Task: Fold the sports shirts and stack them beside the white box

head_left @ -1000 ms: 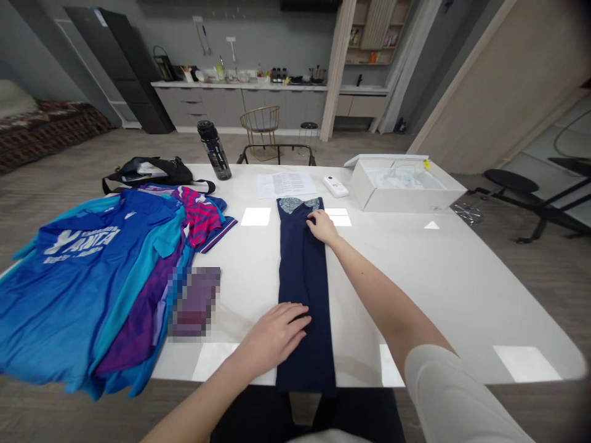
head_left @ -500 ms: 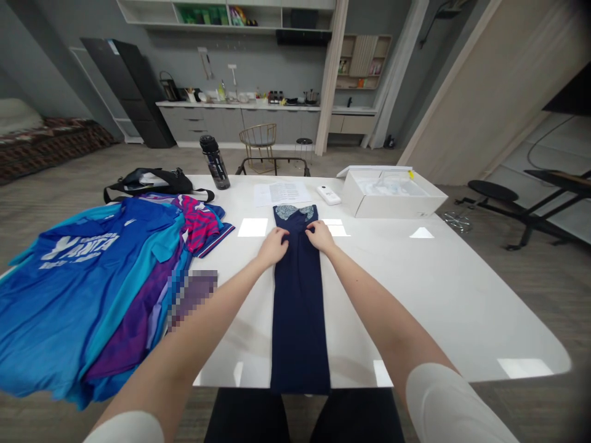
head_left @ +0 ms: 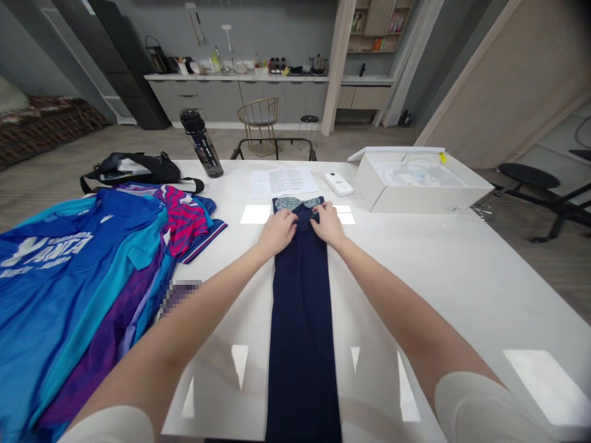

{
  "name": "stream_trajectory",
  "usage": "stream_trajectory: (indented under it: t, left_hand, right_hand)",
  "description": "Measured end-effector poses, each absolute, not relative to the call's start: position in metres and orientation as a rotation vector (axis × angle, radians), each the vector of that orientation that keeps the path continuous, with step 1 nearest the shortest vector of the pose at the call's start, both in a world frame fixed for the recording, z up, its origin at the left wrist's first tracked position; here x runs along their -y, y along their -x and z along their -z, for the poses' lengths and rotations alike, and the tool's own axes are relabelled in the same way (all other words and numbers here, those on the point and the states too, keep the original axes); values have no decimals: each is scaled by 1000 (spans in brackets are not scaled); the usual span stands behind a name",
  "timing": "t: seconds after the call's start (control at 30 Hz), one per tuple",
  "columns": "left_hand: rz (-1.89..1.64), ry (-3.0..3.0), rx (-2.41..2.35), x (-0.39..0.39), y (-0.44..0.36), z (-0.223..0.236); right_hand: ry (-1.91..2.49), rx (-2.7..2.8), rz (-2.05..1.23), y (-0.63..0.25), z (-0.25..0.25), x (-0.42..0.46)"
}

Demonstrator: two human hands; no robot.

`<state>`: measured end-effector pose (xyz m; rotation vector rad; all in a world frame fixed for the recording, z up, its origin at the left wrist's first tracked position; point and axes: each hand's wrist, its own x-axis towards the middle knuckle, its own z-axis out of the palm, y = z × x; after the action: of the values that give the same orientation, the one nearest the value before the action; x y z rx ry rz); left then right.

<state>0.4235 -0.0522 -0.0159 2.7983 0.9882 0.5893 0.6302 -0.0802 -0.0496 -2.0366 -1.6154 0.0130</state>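
A navy garment [head_left: 302,320], folded into a long narrow strip, lies flat and runs away from me across the white table [head_left: 415,271]. At its far end a grey-blue patterned lining [head_left: 289,203] shows. My left hand [head_left: 278,231] is closed on the cloth at the left side of this far end, fingertips pinched toward the middle. Opposite it, my right hand [head_left: 328,223] pinches the cloth on the right side. Between the two hands the fabric is gathered slightly. The near end of the strip runs out of view at the bottom.
A heap of sports shirts [head_left: 92,246] covers the left side, with a black bag [head_left: 133,167] behind it. A dark bottle [head_left: 202,144], printed paper [head_left: 284,182], a small white device [head_left: 338,184] and an open white box [head_left: 415,198] stand or lie along the far side.
My view has moved closer and lower over the table. Both hands have shifted slightly toward the garment's far end and still pinch the cloth.
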Motion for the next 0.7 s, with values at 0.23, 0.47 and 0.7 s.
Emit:
stream_trajectory:
  t: [0.23, 0.47, 0.7]
  left_hand:
    - [-225, -2990, 38, 242, -346, -2]
    - [-107, -2854, -162, 300, -287, 0]
    - [-261, -2777, -278, 338, -251, 18]
  right_hand:
    - [1707, 1943, -187, -597, 36, 146]
    - [1402, 2110, -412, -540, 17, 263]
    - [1240, 2399, -563, -510, 10, 380]
